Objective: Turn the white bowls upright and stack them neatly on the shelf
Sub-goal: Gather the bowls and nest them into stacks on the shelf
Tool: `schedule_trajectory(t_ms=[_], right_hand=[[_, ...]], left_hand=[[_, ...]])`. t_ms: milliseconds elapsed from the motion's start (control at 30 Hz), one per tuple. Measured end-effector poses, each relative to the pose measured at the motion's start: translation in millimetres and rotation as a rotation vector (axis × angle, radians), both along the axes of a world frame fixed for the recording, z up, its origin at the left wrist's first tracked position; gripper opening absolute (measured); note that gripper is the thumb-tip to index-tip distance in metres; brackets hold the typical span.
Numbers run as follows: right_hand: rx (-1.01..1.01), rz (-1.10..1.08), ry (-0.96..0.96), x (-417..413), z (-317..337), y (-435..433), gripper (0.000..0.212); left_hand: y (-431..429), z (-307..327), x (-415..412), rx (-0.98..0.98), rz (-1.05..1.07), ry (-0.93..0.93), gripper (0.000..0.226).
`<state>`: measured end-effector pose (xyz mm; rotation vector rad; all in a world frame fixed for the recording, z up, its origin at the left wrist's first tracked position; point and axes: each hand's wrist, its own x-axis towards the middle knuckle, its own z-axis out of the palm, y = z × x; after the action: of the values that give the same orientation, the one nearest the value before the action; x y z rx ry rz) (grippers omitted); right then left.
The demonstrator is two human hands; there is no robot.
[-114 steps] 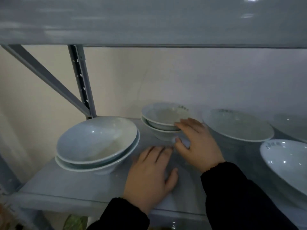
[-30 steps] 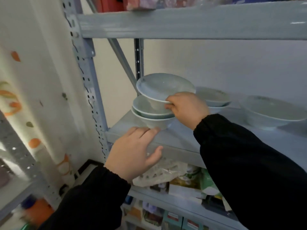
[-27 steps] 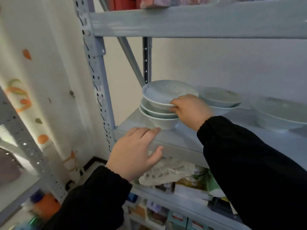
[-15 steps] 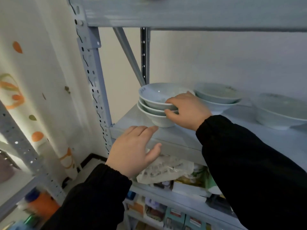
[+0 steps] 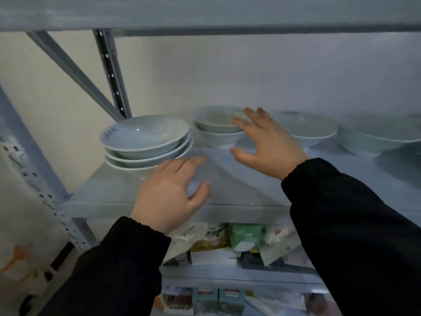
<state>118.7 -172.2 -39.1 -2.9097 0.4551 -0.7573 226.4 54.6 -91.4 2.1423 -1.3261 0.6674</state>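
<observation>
Here the shelf (image 5: 239, 179) carries several white bowls, all upright with their mouths up. At its left end, near the rear post (image 5: 111, 71), stands a stack of three (image 5: 145, 142), nested one in another and a little tilted toward the camera. Just right of it and farther back is a stack of two (image 5: 216, 130) smaller bowls. Beyond that come a wide bowl (image 5: 309, 128) and, at the right edge of the view, another bowl (image 5: 376, 137), blurred.

The right hand (image 5: 268, 144) is spread wide, fingers fanned, thumb low. Its fingertips (image 5: 239, 123) overlap the right side of the stack of two; whether they touch it cannot be told. It grips nothing. The left hand (image 5: 170, 195) lies palm down over the front of the shelf, fingers loosely together and thumb out, just in front of the stack of three and covering a bit of its lowest bowl. It too holds nothing, and whether it rests on the shelf or hangs just above it is unclear. Both arms wear black sleeves (image 5: 353, 224).

A diagonal brace (image 5: 75, 74) runs down to the rear post, and a perforated front upright (image 5: 34, 179) stands at the left. Under the shelf, a lower level holds packets (image 5: 243, 238), one of them green. Above, the underside of the next shelf (image 5: 205, 12) fills the top of the view.
</observation>
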Motion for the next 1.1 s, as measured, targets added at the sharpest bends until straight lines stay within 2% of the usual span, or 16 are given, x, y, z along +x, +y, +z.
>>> schedule_trajectory(t_ms=[167, 333, 467, 633, 767, 967, 1100], right_hand=[[0.051, -0.137, 0.021, -68, -15, -51, 0.076], [0.06, -0.223, 0.024, -131, -35, -100, 0.071], [0.104, -0.262, 0.057, -160, -54, -139, 0.079], [0.098, -0.205, 0.039, -151, -62, -174, 0.078], [0.06, -0.137, -0.05, -145, -71, -184, 0.068], [0.008, -0.054, -0.083, -135, -77, -187, 0.062], [0.004, -0.017, -0.165, -121, -61, -189, 0.055]], left_hand=[[-64, -1, -27, 0.051, -0.104, -0.008, 0.055], [-130, -2, -62, 0.017, -0.18, -0.022, 0.051], [-181, -2, -79, 0.02, -0.202, -0.048, 0.05], [-252, 7, -71, -0.025, -0.17, -0.039, 0.049], [-295, -6, -50, 0.061, -0.131, -0.047, 0.052], [-314, -19, -34, 0.1, -0.15, -0.081, 0.042], [-316, -23, -27, 0.044, -0.192, -0.131, 0.033]])
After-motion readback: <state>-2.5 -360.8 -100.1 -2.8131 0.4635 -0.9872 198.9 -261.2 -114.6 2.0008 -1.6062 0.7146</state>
